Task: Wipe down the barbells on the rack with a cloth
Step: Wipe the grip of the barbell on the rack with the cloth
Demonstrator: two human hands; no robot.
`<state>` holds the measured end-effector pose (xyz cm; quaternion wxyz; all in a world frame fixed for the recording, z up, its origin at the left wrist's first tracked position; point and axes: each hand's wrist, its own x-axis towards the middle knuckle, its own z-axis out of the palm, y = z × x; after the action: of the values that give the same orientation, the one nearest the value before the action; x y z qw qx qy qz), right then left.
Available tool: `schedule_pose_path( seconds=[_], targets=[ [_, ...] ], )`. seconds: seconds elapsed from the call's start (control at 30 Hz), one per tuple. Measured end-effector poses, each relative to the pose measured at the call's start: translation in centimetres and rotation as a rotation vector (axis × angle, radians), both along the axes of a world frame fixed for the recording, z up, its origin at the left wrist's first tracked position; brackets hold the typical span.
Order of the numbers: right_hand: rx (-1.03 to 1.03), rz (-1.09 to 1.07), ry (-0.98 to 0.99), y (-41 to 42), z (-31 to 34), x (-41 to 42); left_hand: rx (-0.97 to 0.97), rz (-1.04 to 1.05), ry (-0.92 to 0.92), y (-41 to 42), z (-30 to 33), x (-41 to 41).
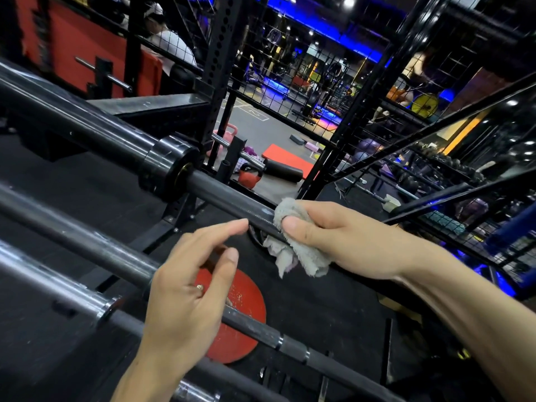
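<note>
Black steel rack [214, 62] is carrying several barbells [87, 123] lying side by side, running from upper left to lower right. Beneath them, the dark rubber floor [319, 300] is bearing a red weight plate [240, 320] lying flat, while farther off a red kettlebell [249, 177], a black roller [285, 169] and a red mat [285, 158] are resting on it.

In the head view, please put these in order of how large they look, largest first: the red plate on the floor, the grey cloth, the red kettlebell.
1. red plate, partly hidden by the left hand
2. grey cloth, held by the right hand
3. red kettlebell

The kettlebell lies farther away, so its true size is uncertain.
</note>
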<state>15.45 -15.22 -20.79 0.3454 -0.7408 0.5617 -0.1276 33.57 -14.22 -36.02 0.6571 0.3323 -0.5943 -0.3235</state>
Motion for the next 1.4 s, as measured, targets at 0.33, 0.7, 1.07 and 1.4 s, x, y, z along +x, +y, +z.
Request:
schedule_pose_path(
  seconds=[0.33, 0.7, 1.07, 1.4],
  targets=[
    [-0.082, -0.021, 0.064, -0.1, -0.5, 1.3, -0.011, -0.014, -0.047, -0.1, 0.0, 0.5],
    [-0.187, -0.093, 0.161, -0.5, -0.8, 2.1, 0.013, -0.020, -0.062, 0.1, -0.1, 0.7],
    [-0.234, -0.132, 0.153, -2.9, -1.9, 4.1, 0.012, -0.014, -0.069, 0.1, 0.0, 0.7],
    [-0.243, 0.033, 0.126, -1.8, -1.2, 2.9, -0.042, 0.034, -0.106, 0.1, 0.0, 0.7]
  ],
)
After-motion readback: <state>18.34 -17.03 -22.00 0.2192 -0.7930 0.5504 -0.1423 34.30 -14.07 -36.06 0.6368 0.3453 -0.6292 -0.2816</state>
